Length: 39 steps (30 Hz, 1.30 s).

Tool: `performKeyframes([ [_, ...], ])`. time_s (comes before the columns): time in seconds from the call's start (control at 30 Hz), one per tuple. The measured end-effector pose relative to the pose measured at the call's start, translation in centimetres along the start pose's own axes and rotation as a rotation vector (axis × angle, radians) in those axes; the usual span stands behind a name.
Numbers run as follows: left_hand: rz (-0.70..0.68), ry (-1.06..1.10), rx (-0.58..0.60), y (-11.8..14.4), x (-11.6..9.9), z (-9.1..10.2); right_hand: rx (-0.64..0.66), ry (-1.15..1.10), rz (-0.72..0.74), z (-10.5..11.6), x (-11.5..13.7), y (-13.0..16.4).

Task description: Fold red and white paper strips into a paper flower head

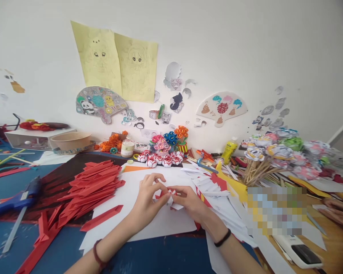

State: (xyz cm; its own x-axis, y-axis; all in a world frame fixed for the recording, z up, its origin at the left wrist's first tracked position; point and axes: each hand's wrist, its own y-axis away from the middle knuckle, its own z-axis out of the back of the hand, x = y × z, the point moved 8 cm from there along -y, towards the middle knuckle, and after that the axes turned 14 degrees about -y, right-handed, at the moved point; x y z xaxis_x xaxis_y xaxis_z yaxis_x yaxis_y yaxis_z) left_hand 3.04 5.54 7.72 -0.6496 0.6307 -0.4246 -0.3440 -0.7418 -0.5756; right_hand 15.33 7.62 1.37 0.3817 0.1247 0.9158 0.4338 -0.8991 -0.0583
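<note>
Pinching a small red-and-white folded paper piece (169, 195) between them, the left hand (146, 201) and right hand (189, 201) met at the middle of the frame, just above a white sheet (160, 224) on the blue counter (160, 258). Both sets of fingers were closed on the piece, the left thumb and forefinger at its left edge, the right ones at its right; how tightly could not be told. Doing this fold well would seem to call for steady, even pressure from both sides, with the creases kept sharp and the edges aligned before pressing down, since thin paper crumples easily.

Left of centre lay a heap of red paper strips (91, 186), flat, matte and pointed at the ends like long slivers. A blue glue gun (15, 199) rested at the far left. Behind the hands, a row of small rounded red-and-white paper flowers (160, 159) stood near the wall. At the right, a bunch of paper roses on wooden sticks (274, 156) looked crinkled and layered.
</note>
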Motion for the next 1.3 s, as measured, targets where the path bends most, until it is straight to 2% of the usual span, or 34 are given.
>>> performKeyframes([
  [0.33, -0.054, 0.064, 0.123, 0.1, -0.5, -0.7, 0.150, -0.015, 0.003, -1.3, 0.9, 0.6],
  [0.6, -0.056, 0.036, 0.114, 0.3, -0.6, -0.8, 0.147, 0.033, -0.033, -1.1, 0.3, 0.7],
  [0.87, -0.035, -0.006, 0.091, 0.5, -0.4, -0.9, 0.091, 0.158, -0.014, -1.7, 0.9, 0.8],
  [1.3, 0.053, 0.067, 0.103, 0.3, -0.4, -0.6, 0.141, 0.107, -0.052, -1.2, 0.1, 0.5],
])
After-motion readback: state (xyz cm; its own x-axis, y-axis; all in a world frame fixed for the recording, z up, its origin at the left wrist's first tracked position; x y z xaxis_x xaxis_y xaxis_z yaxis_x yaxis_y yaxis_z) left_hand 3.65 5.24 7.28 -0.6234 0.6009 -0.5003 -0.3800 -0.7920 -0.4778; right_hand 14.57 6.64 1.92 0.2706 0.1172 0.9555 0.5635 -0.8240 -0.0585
